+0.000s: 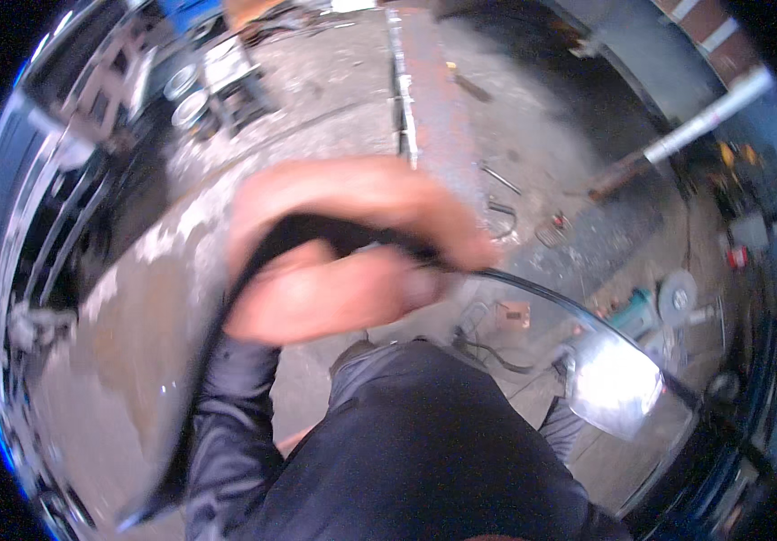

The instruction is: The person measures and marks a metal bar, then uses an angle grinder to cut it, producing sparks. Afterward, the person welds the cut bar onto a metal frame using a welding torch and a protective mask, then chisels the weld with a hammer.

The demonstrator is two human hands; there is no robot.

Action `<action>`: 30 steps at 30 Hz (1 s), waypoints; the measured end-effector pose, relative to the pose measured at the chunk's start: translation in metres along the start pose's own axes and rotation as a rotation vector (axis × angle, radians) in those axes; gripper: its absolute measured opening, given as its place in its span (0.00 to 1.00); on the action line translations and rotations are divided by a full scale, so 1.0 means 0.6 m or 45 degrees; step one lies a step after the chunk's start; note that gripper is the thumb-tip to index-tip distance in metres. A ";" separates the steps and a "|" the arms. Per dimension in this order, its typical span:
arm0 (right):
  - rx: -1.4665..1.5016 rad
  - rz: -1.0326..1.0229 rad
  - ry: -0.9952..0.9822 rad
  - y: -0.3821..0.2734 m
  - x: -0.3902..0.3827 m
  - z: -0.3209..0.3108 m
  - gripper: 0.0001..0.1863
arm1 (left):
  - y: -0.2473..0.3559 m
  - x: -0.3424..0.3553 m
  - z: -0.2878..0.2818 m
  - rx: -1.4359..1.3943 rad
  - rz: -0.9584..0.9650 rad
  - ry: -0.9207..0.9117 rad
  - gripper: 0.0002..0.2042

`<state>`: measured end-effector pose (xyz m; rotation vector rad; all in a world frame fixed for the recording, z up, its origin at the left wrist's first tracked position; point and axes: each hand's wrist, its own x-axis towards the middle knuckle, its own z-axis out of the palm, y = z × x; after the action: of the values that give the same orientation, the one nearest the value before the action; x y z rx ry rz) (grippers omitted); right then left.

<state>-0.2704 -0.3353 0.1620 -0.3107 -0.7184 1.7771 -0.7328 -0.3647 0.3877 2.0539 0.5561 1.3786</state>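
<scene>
Dark curved band (325,233) in the left hand (325,293) — held left of the angle grinder (636,313).
The left hand, blurred, is closed around the band, digits above and below; the right hand cannot be made out. The band looks light, smooth and semi-stiff, likely springy — best gripped by its edge, left of the angle grinder. No brand, label or writing is legible.
</scene>
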 end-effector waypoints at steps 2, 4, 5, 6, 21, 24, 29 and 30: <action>-0.065 -0.136 0.140 0.046 0.007 0.025 0.44 | 0.006 -0.025 -0.057 -0.120 0.064 -0.074 0.14; -0.096 -0.155 0.214 0.084 0.014 0.035 0.46 | 0.031 -0.044 -0.095 -0.169 0.136 -0.104 0.15; -0.095 -0.144 0.224 0.099 0.017 0.045 0.46 | 0.055 -0.043 -0.105 -0.138 0.148 -0.091 0.15; -0.104 -0.129 0.238 0.115 0.016 0.050 0.47 | 0.067 -0.051 -0.109 -0.118 0.174 -0.064 0.15; -0.221 -0.049 0.417 0.216 0.037 0.144 0.53 | 0.104 -0.116 -0.115 -0.333 0.069 0.454 0.14; -0.305 -0.056 0.341 0.200 0.046 0.153 0.53 | 0.097 -0.119 -0.111 -0.380 0.087 0.420 0.16; -0.421 -0.042 0.317 0.185 0.062 0.166 0.52 | 0.060 -0.113 -0.073 -0.418 0.011 0.430 0.20; -0.439 -0.033 0.300 0.179 0.056 0.164 0.52 | 0.055 -0.110 -0.066 -0.433 -0.001 0.429 0.21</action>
<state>-0.4182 -0.3537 0.1781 -0.7266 -0.8523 1.5554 -0.7936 -0.4214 0.3764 1.5642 0.4227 1.7019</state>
